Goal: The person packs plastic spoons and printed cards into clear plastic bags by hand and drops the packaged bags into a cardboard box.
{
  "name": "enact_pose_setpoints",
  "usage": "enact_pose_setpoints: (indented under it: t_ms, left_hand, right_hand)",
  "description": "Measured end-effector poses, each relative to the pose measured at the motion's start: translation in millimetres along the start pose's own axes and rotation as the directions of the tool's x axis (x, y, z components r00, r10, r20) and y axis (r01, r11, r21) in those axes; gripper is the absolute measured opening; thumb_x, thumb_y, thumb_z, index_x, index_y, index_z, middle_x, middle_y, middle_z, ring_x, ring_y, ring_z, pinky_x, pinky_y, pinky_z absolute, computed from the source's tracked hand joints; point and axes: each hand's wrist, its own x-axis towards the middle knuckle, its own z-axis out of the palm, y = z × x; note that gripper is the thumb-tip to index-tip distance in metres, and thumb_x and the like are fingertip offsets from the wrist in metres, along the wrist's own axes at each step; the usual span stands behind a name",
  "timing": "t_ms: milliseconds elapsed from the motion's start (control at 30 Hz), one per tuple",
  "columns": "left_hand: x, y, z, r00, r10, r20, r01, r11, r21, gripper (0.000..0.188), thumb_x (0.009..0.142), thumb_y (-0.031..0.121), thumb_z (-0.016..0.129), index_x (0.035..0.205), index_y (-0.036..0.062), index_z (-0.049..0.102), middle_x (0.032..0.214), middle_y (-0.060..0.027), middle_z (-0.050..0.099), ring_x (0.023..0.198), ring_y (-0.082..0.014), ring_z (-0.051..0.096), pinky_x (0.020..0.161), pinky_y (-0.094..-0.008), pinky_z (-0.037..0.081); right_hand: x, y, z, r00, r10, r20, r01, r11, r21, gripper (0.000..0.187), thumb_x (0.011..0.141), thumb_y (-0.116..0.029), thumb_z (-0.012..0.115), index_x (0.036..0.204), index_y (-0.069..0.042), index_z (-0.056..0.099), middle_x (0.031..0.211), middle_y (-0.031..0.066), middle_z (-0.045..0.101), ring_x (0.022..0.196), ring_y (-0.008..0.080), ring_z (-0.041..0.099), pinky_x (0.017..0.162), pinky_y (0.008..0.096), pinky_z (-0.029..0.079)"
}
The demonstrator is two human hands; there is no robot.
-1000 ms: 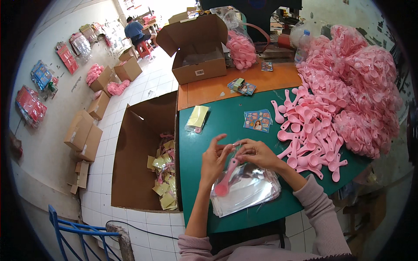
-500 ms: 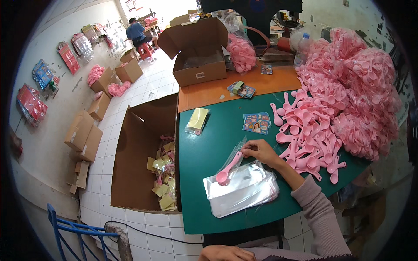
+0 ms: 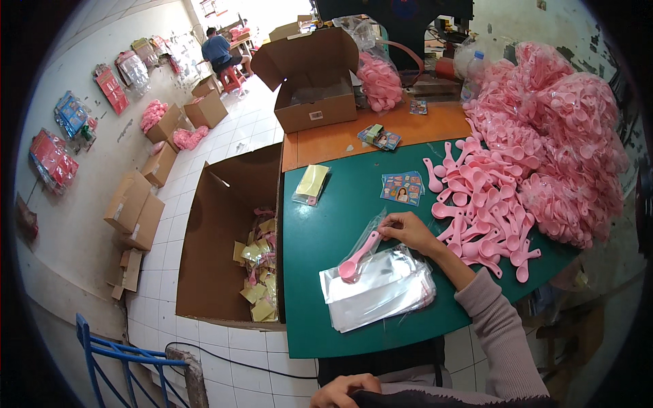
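Your right hand [image 3: 408, 232] is closed in a pinch, thumb against fingers, on a clear bag [image 3: 364, 238] at the end of a spoon handle. The pink spoon [image 3: 348, 269] shows through the film and slants toward the desk's left edge, its bowl over a stack of clear bags [image 3: 384, 292]. That stack lies flat on the green desk [image 3: 316, 238], close to the near edge. Your left hand [image 3: 345, 389] is off the desk, below the near edge and by your body, its fingers bent; you cannot tell from this view whether it holds anything.

Beyond your right hand, toward the far side of the green top, lie some overlapping blue picture cards [image 3: 403, 188]. A packet with a yellow card [image 3: 311, 182] sits near the far left corner. Toward the right edge you have a heap of loose pink spoons [image 3: 486, 204], with large bags of pink spoons [image 3: 568, 136] piled at the far right corner. Against the left edge, lower than the desktop, stands a deep cardboard box [image 3: 221, 231] partly filled with yellow-card packets [image 3: 257, 292].
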Motion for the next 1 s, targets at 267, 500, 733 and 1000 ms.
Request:
enact_pose_setpoints:
  t_ms: [267,500,733,1000]
  left_hand:
    - [31.6,-5.7,-37.5,0.929,-0.122,0.349,0.192,0.966,-0.175,0.024,0.085,0.022,0.056,0.077,0.0011,0.063,0.083,-0.0182,0.053,0.066,-0.0269,0.054,0.058,-0.0321,0.043]
    - [72.5,0.9,-11.3,0.935,-0.205,0.288,0.259,0.952,-0.164,0.027,0.084,0.028,0.056,0.074,0.0046,0.067,0.075,-0.0102,0.051,0.062,-0.0189,0.051,0.055,-0.0275,0.039]
    - [83.6,-5.9,21.1,0.992,-0.074,0.099,0.095,0.970,-0.225,0.023,0.082,0.027,0.057,0.077,0.0061,0.065,0.072,-0.0095,0.046,0.065,-0.0192,0.045,0.055,-0.0260,0.035]
    - [97.2,-1.1,60.5,0.972,0.217,0.088,-0.160,0.889,-0.428,0.021,0.081,0.015,0.060,0.070,-0.0027,0.061,0.087,-0.0167,0.046,0.068,-0.0214,0.053,0.070,-0.0304,0.052]
  right_hand:
    - [4.6,4.1,-4.2,0.999,-0.022,0.027,0.021,1.000,0.018,0.016,0.081,-0.013,0.059,0.085,0.003,0.061,0.077,0.0051,0.061,0.069,0.0095,0.056,0.064,0.0222,0.046]
    - [7.4,-0.4,-3.9,0.998,0.017,0.062,-0.016,1.000,-0.020,0.017,0.083,-0.012,0.058,0.089,0.003,0.059,0.081,0.0055,0.060,0.074,0.0103,0.057,0.069,0.0219,0.046]
    - [0.8,-1.9,-1.3,0.998,0.038,0.046,-0.036,0.998,-0.051,0.016,0.083,-0.012,0.057,0.089,0.003,0.058,0.081,0.0059,0.060,0.074,0.0104,0.057,0.070,0.0218,0.047]
    - [1.5,-3.1,1.5,0.999,0.007,0.032,-0.005,0.999,-0.044,0.016,0.081,-0.012,0.057,0.086,0.003,0.060,0.077,0.0057,0.062,0.071,0.0095,0.057,0.067,0.0216,0.046]
